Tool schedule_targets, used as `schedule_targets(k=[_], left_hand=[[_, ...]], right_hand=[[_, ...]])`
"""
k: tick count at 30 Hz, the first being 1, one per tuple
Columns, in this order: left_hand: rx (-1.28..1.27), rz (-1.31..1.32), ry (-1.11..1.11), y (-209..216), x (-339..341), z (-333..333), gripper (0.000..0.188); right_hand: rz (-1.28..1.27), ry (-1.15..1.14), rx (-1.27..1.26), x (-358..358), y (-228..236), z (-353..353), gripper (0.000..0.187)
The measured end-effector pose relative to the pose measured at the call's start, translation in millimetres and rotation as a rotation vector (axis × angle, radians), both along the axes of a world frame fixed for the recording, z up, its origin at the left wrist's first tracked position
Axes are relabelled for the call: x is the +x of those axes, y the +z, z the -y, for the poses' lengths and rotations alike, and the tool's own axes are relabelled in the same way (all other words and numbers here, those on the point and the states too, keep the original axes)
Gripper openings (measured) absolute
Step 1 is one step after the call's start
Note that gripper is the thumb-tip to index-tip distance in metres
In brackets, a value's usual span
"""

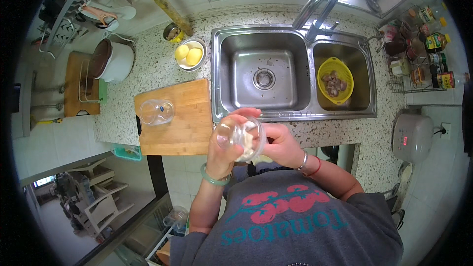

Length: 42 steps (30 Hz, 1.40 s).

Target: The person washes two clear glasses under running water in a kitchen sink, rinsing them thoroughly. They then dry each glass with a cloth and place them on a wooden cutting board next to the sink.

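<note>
In front of my body, my left hand (223, 144) is wrapped round a clear plastic container (231, 135) tilted on its side, its round mouth turned to the right. Whitish pieces (248, 138), too small to name surely, show through its wall. My right hand (284, 147) is closed at the rim, its fingertips partly hidden behind or inside the mouth. A second clear jar (156, 112) rests on the wooden cutting board (192, 118) to the left. Beyond the board, a white bowl (198, 44) holds peeled yellow potatoes (193, 56).
A steel double sink (236, 64) with a tap (318, 17) lies ahead. Its right basin holds a yellow colander (325, 88) with brownish pieces in it. A white pot (118, 59) stands at left; a spice rack (416, 86) and a rice cooker (413, 138) stand at right.
</note>
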<state>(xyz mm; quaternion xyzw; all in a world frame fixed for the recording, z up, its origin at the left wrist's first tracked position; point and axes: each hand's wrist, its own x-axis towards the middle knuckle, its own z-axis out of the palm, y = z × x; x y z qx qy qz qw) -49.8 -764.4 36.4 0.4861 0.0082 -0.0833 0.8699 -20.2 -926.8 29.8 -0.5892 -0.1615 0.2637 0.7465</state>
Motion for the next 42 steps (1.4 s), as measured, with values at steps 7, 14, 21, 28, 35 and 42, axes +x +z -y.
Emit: schedule_targets(k=[7,14,21,28,35,42], left_hand=[[-0.279,-0.159,0.42,-21.6,1.8,-7.9,0.046],[-0.046,-0.239,0.304,-21.9,5.5,-2.6,0.051],[0.126,-0.041,0.3,-19.4,4.4,18.7,0.062],[0.329,0.053,0.281,-16.2,5.7,16.7,0.062],[0.577,0.195,0.356,-23.1,3.3,26.7,0.047],[0.814,0.227,0.063,0.0,14.9,2.4,0.06]], right_hand=[[0.684,-0.067,-0.445,15.1,-30.1,4.5,0.016],[-0.264,-0.266,0.031,23.3,-10.8,34.4,0.02],[0.611,-0.217,-0.225,21.2,-0.4,5.4,0.029],[0.568,-0.312,-0.129,18.7,-19.2,-6.2,0.031],[0.044,-0.333,-0.038,18.4,-36.1,0.4,0.034],[-0.278,-0.11,0.215,26.2,-40.8,8.7,0.045]])
